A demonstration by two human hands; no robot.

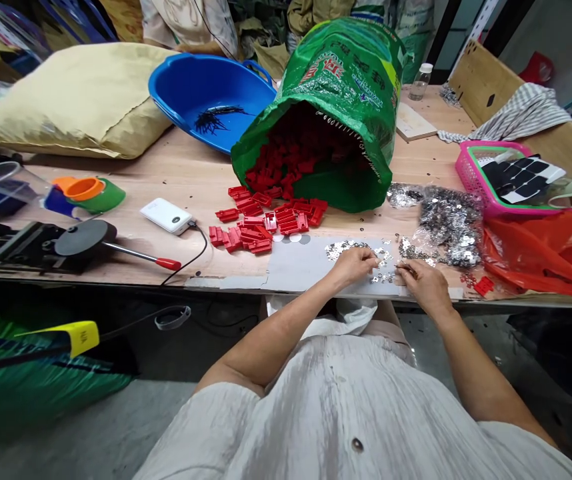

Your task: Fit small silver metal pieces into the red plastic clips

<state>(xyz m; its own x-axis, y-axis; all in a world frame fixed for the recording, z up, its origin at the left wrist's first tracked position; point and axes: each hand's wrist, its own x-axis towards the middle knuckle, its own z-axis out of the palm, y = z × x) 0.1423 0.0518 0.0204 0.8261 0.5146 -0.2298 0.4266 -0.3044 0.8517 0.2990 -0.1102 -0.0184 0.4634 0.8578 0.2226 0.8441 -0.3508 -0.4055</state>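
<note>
My left hand (355, 267) is closed in a pinch over the grey mat (296, 267), beside a scatter of small silver metal pieces (341, 249); what its fingers hold is too small to name. Just to its right, my right hand (422, 281) has its fingertips pinched near the mat's right edge, close to more silver pieces, and anything between them cannot be made out. Red plastic parts (253, 230) lie piled left of the mat. Many more fill the open mouth of a green sack (336, 87) lying behind it.
A clear bag of silver pieces (451, 223), a pink basket (471, 173) and a red bag (546, 253) are at right. At left are a white power bank (166, 216) with a cable, a red-handled lever tool (86, 243) and a blue basin (181, 80). Another person sits behind.
</note>
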